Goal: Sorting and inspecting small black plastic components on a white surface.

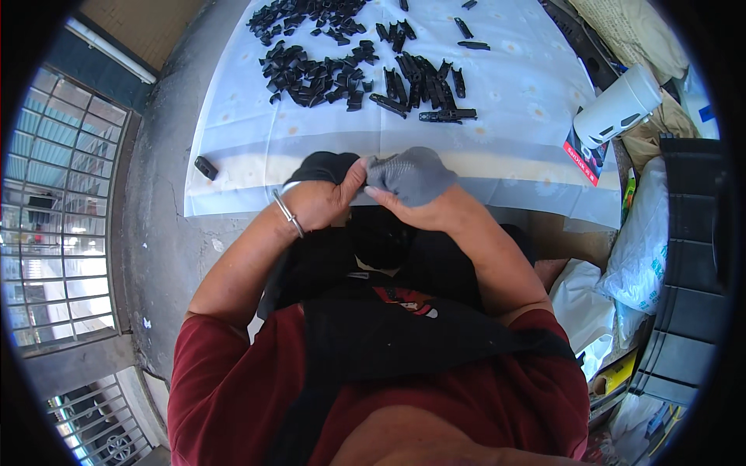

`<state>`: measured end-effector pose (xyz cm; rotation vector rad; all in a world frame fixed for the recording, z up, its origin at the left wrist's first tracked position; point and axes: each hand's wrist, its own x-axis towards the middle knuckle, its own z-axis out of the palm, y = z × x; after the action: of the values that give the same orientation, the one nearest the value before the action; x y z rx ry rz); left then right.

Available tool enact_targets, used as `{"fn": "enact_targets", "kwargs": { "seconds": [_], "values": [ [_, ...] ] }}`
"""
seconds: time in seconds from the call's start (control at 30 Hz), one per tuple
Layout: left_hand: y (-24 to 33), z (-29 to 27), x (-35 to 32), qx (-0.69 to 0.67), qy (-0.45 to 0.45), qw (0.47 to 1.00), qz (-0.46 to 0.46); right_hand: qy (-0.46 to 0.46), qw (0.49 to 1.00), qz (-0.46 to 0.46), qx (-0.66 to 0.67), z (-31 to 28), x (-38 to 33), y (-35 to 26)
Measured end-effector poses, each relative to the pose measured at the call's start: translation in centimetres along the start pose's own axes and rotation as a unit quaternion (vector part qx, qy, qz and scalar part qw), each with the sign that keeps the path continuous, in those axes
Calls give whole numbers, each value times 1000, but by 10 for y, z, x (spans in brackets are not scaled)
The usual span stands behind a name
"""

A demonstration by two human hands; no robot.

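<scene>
My left hand [326, 182], in a black glove that leaves the thumb bare, meets my right hand [412, 182], in a grey glove, at the near edge of the table. Both hands are closed, with thumbs and fingertips pressed together. Whatever sits between them is hidden by the fingers. Beyond my hands lies a pile of long black plastic parts [423, 81]. To its left spreads a heap of short curved black plastic pieces [307, 78]. One small black part [206, 168] rests alone by the table's left corner.
A pale flowered cloth covers the table [513, 140]. On its right side a white cylinder [622, 105] leans over a red and black card [584, 159]. Plastic bags [637, 241] and a black crate [684, 311] stand at my right. A barred window [66, 210] is at left.
</scene>
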<state>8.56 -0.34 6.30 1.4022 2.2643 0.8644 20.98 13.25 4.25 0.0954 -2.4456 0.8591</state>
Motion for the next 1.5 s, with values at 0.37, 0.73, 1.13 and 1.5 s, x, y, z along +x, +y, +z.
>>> {"fn": "enact_targets", "kwargs": {
  "seconds": [0.37,0.73,1.13,1.5],
  "values": [
    [-60,1,92,318,140,931,110,8,944,13,-329,13,57,50],
    [-75,0,44,264,201,927,176,-17,943,25,-332,10,46,43],
    [-69,-25,5,41,197,980,7,-65,946,107,-301,-7,24,29],
    [-48,-7,11,232,157,959,37,28,989,13,-146,9,12,29]
  ]
}}
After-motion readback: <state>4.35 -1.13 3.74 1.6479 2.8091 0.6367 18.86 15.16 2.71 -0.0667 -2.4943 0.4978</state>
